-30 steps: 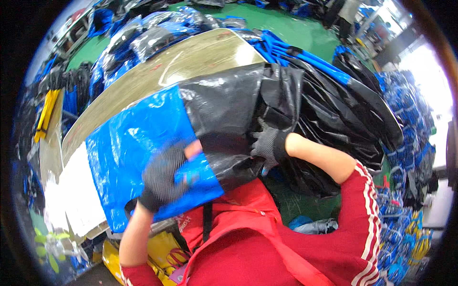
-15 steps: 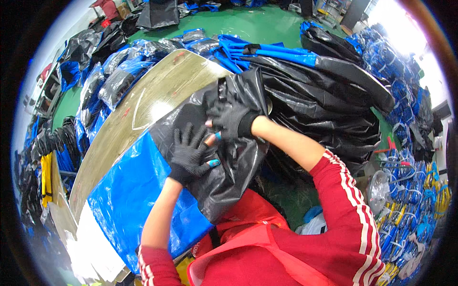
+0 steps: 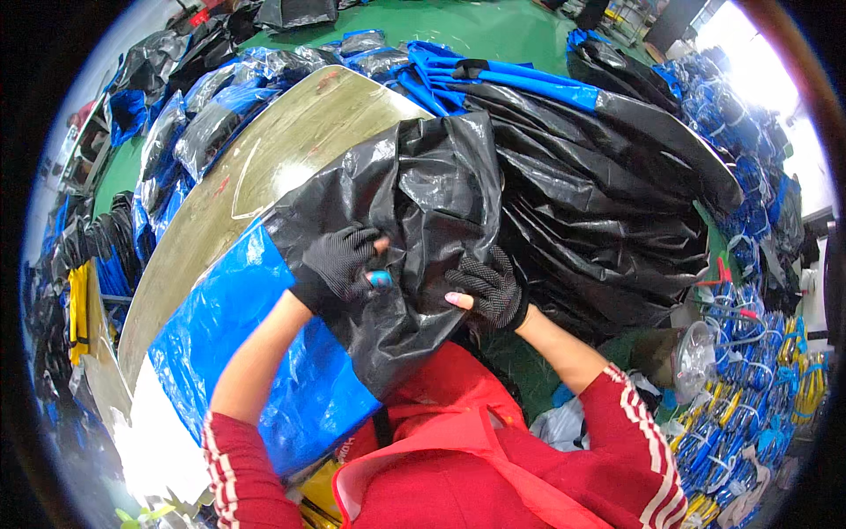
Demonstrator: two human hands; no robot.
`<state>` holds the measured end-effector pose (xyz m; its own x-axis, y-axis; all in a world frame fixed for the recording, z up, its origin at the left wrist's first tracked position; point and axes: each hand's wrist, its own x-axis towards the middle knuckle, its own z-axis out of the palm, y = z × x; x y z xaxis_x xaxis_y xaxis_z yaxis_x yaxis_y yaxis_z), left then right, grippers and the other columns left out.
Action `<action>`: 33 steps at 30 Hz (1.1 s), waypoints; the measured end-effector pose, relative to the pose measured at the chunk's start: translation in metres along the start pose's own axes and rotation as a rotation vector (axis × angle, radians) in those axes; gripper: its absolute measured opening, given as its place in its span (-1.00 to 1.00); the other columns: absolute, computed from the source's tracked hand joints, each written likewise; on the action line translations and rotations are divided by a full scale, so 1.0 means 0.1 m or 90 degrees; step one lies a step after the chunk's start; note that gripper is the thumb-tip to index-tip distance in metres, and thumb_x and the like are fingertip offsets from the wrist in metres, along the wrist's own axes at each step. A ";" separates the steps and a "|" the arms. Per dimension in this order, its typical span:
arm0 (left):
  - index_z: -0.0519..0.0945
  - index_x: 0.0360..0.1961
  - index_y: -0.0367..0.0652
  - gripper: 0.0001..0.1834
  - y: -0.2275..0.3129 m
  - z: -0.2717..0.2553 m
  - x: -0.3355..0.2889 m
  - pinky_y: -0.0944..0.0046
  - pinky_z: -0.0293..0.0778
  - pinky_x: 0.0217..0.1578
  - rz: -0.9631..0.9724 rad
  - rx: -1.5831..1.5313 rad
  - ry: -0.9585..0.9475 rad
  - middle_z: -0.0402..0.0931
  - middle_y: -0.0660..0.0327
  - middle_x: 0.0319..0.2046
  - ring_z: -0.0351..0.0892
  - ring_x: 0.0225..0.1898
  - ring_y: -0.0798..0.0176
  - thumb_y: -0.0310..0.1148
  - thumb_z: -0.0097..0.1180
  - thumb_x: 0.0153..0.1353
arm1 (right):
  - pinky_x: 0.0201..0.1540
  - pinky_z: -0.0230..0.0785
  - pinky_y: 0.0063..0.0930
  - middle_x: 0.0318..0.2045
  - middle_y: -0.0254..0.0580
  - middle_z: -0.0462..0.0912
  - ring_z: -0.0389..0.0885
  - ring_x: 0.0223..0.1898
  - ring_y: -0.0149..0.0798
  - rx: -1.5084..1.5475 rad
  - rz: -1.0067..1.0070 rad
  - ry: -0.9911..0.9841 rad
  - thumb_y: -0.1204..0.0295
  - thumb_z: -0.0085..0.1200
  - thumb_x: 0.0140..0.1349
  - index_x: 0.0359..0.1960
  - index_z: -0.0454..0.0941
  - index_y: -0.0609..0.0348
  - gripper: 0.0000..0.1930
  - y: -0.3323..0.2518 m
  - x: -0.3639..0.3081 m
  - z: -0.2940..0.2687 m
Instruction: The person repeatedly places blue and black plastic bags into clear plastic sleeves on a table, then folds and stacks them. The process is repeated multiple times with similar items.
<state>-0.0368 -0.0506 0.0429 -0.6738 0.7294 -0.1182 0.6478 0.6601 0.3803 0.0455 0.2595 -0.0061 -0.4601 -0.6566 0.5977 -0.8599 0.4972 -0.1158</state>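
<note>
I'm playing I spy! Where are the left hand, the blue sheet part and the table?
Left hand point(image 3: 337, 264): head view, its gloved back.
Blue sheet part point(image 3: 313, 388): head view, its glossy lower area.
Table point(image 3: 295, 137): head view, its bare top.

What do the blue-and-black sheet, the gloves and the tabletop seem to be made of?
Blue-and-black sheet: probably plastic or plastic-coated fabric, glossy, with bright highlights and crisp creases.
Left glove and right glove: seemingly knitted fabric, matte, with fine ribbing.
Tabletop: wood or printed laminate, smooth-looking; streaky grain and glare fit either.
</note>
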 end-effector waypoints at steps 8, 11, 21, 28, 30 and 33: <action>0.47 0.12 0.05 -0.45 0.31 0.41 0.41 -0.28 -0.11 0.29 0.123 0.099 0.162 0.26 -0.07 0.24 0.04 0.36 -0.19 -0.08 0.07 0.07 | -0.20 0.46 -0.07 -0.50 -0.16 0.61 0.59 -0.41 -0.08 -0.026 -0.059 0.127 0.41 0.24 0.00 -0.41 0.62 0.08 -0.89 0.23 1.26 -0.54; 0.47 0.12 0.03 -0.48 0.25 0.74 -0.02 -0.25 -0.06 0.26 0.053 0.132 0.153 0.28 -0.07 0.22 0.08 0.32 -0.17 -0.10 0.06 0.10 | -0.49 0.44 -0.13 -0.55 -0.03 0.60 0.64 -0.50 -0.02 -0.111 -0.028 -0.145 0.14 -0.05 0.22 -0.52 0.57 0.05 -0.69 0.59 1.91 -0.23; 0.48 0.09 -0.05 -0.55 0.52 0.40 -1.42 -0.13 0.10 0.16 -0.080 0.055 0.115 0.34 -0.07 0.14 0.21 0.18 -0.10 -0.14 0.02 0.20 | -0.25 0.42 -0.06 -0.41 -0.02 0.66 0.65 -0.33 0.07 -0.027 -0.004 -0.459 0.06 -0.12 0.27 -0.31 0.60 -0.09 -0.69 1.04 1.81 1.17; 0.49 0.08 -0.10 -0.60 1.44 0.29 -4.02 -0.04 0.21 0.08 -0.501 -0.077 0.220 0.39 -0.07 0.09 0.30 0.08 -0.06 -0.17 0.00 0.27 | 0.14 -0.20 0.63 -0.13 -0.25 0.65 0.50 0.05 0.04 -0.205 0.120 -0.419 0.02 -0.08 0.20 -0.25 0.65 -0.37 -0.74 1.06 1.84 1.05; 0.49 0.07 -0.11 -0.61 1.71 0.60 -4.55 -0.02 0.24 0.06 -0.722 -0.124 0.371 0.40 -0.07 0.07 0.33 0.06 -0.04 -0.18 -0.01 0.29 | 0.16 -0.14 0.57 -0.15 -0.24 0.65 0.54 0.00 0.05 -0.210 0.114 -0.420 0.01 -0.08 0.20 -0.25 0.65 -0.35 -0.73 1.08 1.82 1.11; 0.49 0.07 -0.14 -0.63 1.91 1.23 -4.76 0.02 0.28 0.03 -0.903 -0.337 0.727 0.42 -0.07 0.05 0.37 0.01 -0.02 -0.19 -0.02 0.32 | 0.13 -0.11 0.58 -0.16 -0.25 0.66 0.55 -0.02 0.06 -0.180 0.182 -0.455 -0.06 -0.07 0.19 -0.26 0.66 -0.37 -0.70 1.12 1.80 1.20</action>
<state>0.4511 -0.2495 0.0585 -0.5613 -0.8256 -0.0576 -0.5306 0.3056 0.7906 -0.1599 0.1292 -0.0067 -0.7650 -0.6384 -0.0851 -0.6439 0.7615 0.0748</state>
